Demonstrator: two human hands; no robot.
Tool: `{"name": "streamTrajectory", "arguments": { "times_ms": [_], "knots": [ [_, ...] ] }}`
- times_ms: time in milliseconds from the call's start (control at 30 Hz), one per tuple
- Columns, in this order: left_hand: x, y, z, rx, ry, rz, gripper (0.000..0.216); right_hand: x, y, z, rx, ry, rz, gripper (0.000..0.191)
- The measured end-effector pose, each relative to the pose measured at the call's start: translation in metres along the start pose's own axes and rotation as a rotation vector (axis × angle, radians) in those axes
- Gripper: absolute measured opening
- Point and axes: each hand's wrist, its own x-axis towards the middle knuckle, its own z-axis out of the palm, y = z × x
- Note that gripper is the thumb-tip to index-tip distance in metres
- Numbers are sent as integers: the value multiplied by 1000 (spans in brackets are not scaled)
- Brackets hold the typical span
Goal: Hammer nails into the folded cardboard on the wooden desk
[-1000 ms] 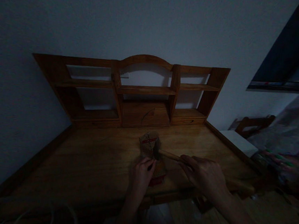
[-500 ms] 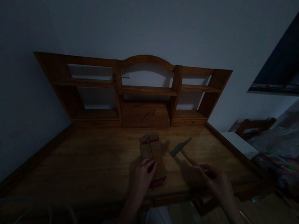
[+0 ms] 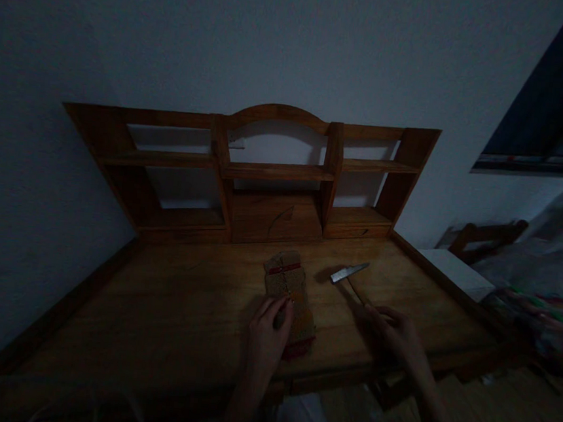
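From where I stand, the person's left hand (image 3: 268,328) is over a tan, speckled oblong pad with dark red bands (image 3: 286,280), which lies near the front of the brown wooden bench (image 3: 180,294). The fingers there are drawn narrow, thumb and forefinger close together at the pad's left side. A tiny pale fleck shows by the tips; I cannot tell what it is, or whether it is pinched.

The right hand (image 3: 394,332) is closed round the handle end of a hammer with a grey metal head and a slim wooden handle (image 3: 349,273). Its head is to the right of the pad, well apart from it, and by its shadow seems to hang just above the wood.

I would call this a steadying step: left hand at the work, hammer held aside. Any next move with the hammer would call for a controlled path and the left fingertips kept clear of its face.

Counting up: two hands, one hammer, one pad with two red bands, one bench. Behind stands one brown wooden shelf unit with an arched top (image 3: 279,171), in three sections. Off to the right is one wooden chair back (image 3: 467,238).
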Motion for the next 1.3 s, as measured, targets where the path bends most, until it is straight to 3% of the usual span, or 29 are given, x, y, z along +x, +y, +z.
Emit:
{"name": "streamTrajectory", "arguments": {
  "times_ms": [400, 900, 1100, 1300],
  "knots": [
    [-4, -8, 7, -70, -5, 105, 14, -5, -7, 5, -28, 59, -22, 49],
    [-5, -7, 8, -78, -103, 35, 19, 0, 2, 5, -63, 35, -35, 47],
    [-7, -7, 8, -37, -64, -37, 19, -1, 1, 4, -79, 13, -33, 49],
    [-6, 0, 2, -17, -38, -1, 20, -2, 0, 5, -60, 8, -52, 46]
  ]
}}
